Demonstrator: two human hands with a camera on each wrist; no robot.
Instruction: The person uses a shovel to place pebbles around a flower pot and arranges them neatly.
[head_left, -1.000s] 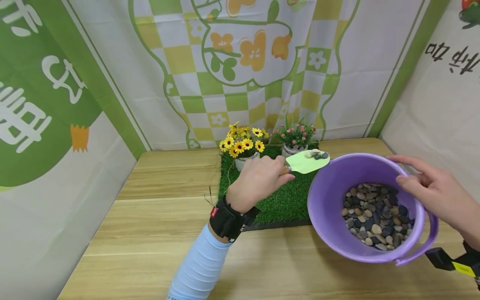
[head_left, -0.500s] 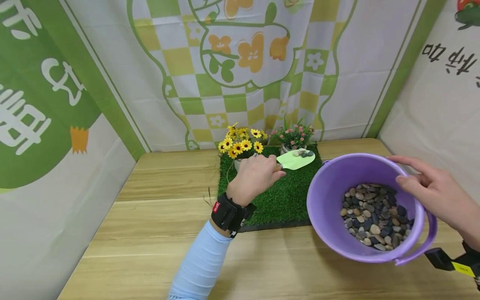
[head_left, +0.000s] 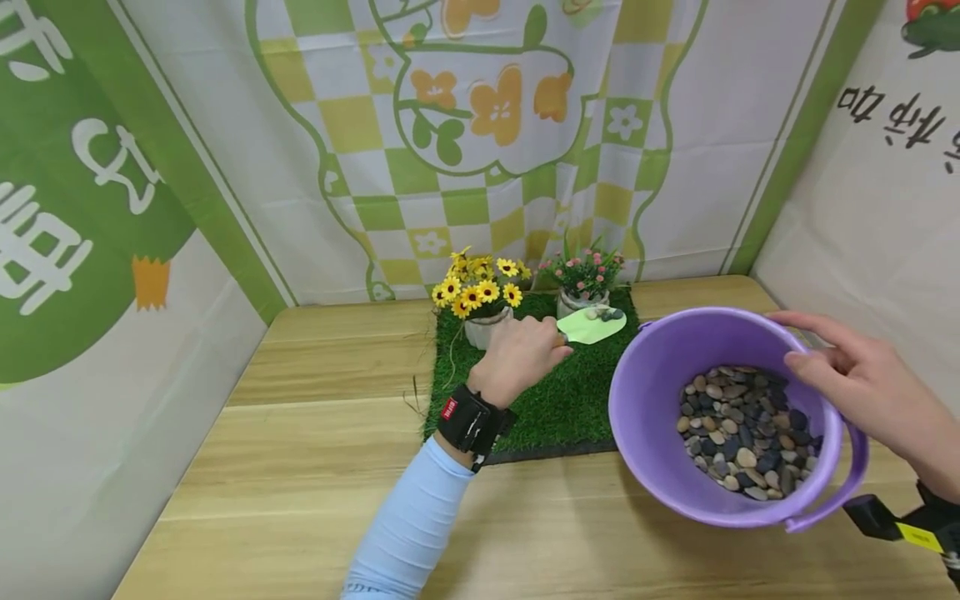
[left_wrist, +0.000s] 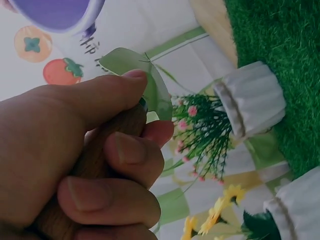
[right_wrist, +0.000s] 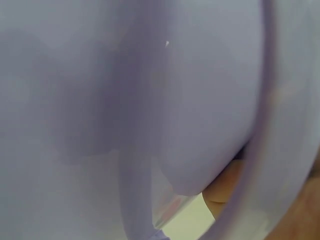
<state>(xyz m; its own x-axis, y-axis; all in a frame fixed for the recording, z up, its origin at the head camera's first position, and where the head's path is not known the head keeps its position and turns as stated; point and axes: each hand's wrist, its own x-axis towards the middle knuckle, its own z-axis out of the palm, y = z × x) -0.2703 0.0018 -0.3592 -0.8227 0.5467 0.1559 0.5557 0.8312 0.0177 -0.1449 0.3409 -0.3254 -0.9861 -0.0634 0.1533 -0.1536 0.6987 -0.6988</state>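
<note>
My left hand [head_left: 519, 357] grips the wooden handle [left_wrist: 107, 137] of a small garden trowel with a light green blade [head_left: 581, 330]. A few pebbles [head_left: 604, 313] lie near the blade's tip, which points right over the artificial grass mat [head_left: 558, 408]. Thumb and curled fingers wrap the handle in the left wrist view. On the right, my right hand [head_left: 862, 375] holds the rim of a purple bucket [head_left: 652, 417], thumb inside. The bucket leans toward me, with many grey, tan and dark pebbles [head_left: 750, 433] in its bottom. Its wall fills most of the right wrist view.
Behind the trowel, a pot of yellow flowers [head_left: 480, 292] and a pot of pink flowers [head_left: 583, 279] stand on the mat. The wooden table [head_left: 300, 467] ends at printed cloth walls [head_left: 465, 217] on the back and sides. The bucket's handle [head_left: 851, 479] hangs at its right.
My left hand has drawn the trowel left, away from the bucket's rim to over the grass mat, pebbles still on it. The right hand and bucket stay nearly in place.
</note>
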